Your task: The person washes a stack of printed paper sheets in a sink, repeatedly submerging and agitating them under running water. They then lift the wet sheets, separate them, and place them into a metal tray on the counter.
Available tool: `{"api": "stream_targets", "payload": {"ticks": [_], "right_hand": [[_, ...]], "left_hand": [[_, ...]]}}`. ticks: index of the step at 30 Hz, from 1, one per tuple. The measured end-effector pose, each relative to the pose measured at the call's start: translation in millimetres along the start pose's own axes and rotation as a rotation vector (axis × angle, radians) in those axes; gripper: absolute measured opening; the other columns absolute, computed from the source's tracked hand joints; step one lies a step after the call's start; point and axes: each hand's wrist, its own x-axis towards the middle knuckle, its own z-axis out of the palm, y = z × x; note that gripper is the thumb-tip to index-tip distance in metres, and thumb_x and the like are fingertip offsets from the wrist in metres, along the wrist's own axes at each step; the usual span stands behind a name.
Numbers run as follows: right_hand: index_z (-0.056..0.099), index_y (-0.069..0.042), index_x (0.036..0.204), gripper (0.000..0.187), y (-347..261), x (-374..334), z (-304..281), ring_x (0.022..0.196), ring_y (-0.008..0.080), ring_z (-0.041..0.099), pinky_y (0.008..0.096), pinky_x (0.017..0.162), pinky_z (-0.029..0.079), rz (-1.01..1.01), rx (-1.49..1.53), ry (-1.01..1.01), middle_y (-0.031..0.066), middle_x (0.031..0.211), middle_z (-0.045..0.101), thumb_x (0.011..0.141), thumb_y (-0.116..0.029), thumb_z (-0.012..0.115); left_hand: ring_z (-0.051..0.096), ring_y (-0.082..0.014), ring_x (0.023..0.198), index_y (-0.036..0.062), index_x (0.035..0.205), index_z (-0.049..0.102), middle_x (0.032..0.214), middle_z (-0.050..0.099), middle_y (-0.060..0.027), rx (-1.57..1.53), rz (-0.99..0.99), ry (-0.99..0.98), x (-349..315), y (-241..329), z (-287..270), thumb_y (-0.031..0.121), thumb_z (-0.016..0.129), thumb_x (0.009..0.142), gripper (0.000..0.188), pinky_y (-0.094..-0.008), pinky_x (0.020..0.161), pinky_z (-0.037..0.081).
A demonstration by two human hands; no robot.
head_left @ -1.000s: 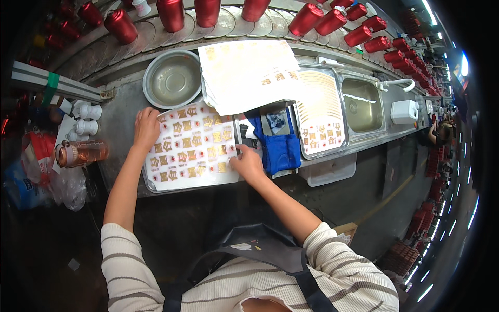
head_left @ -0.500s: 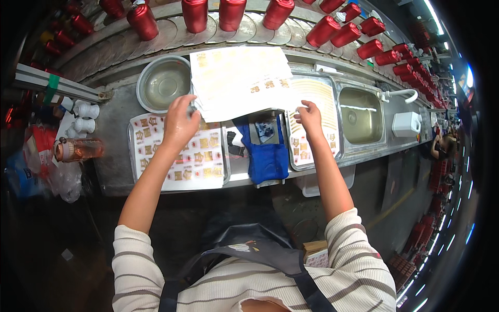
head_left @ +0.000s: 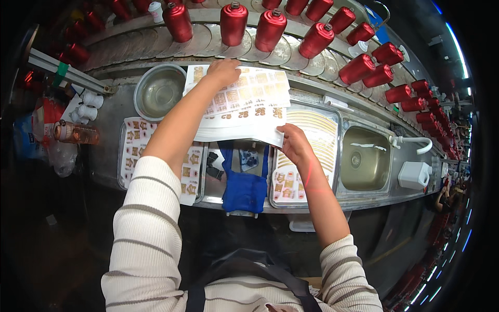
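A stack of white sticker sheets printed with gold figures lies across the back of the metal counter. My left hand reaches over its far edge, fingers out and resting on the top sheet. At the near right corner, my right hand pinches the sheets between thumb and fingers. Below my left forearm a metal tray holds sheets of gold and red stickers, partly hidden by the arm. Under my right hand another tray carries curved gold strips and similar stickers.
A round metal basin stands left of the stack. Blue cloth hangs at the counter's front edge. Right are a sink with a white tap and a white jug. Red bottles line the conveyor behind. An orange-tinted bottle lies left.
My left hand has moved from the stack's left edge to its far edge. My right hand has come down to the near right corner and pinched it. The view has shifted.
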Motion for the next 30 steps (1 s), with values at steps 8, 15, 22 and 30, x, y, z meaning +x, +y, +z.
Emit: {"api": "stream_targets", "payload": {"ticks": [8,15,22,30], "right_hand": [[0.051,0.006,0.108,0.028,5,15,5,0.09,0.023,0.055,0.0361,0.076,0.046,0.005,0.227,0.007,0.0143,0.102,0.055,0.084,-0.008,0.054],[0.054,0.006,0.109,0.029,3,22,12,0.091,0.0254,0.062,0.0389,0.082,0.051,-0.002,0.21,0.07,0.0152,0.101,0.063,0.086,-0.013,0.052],[0.051,0.003,0.119,0.038,-8,15,14,0.101,0.0279,0.062,0.0404,0.093,0.047,0.077,0.351,0.001,0.0166,0.109,0.064,0.089,-0.02,0.051],[0.051,0.003,0.118,0.035,-15,19,14,0.097,0.0278,0.064,0.0396,0.089,0.051,0.066,0.332,0.009,0.0163,0.108,0.065,0.091,-0.019,0.05]], "left_hand": [[0.054,-0.0323,0.112,0.0143,0.107,0.065,0.117,0.06,-0.013,-0.039,0.023,-0.065,13,1,17,0.019,0.051,0.084,0.027,-0.0422,0.094,0.044],[0.056,-0.0302,0.111,0.0133,0.107,0.065,0.118,0.062,-0.012,-0.21,-0.003,-0.193,13,0,19,0.02,0.055,0.082,0.028,-0.0409,0.093,0.044],[0.053,-0.0261,0.113,0.0118,0.102,0.067,0.114,0.062,-0.0083,-0.17,0.179,0.123,-16,8,30,0.01,0.055,0.081,0.024,-0.0413,0.1,0.036],[0.057,-0.0292,0.1,0.0092,0.089,0.068,0.094,0.066,-0.0085,-0.106,0.279,0.256,-21,21,31,0.006,0.053,0.078,0.019,-0.0418,0.092,0.041]]}}
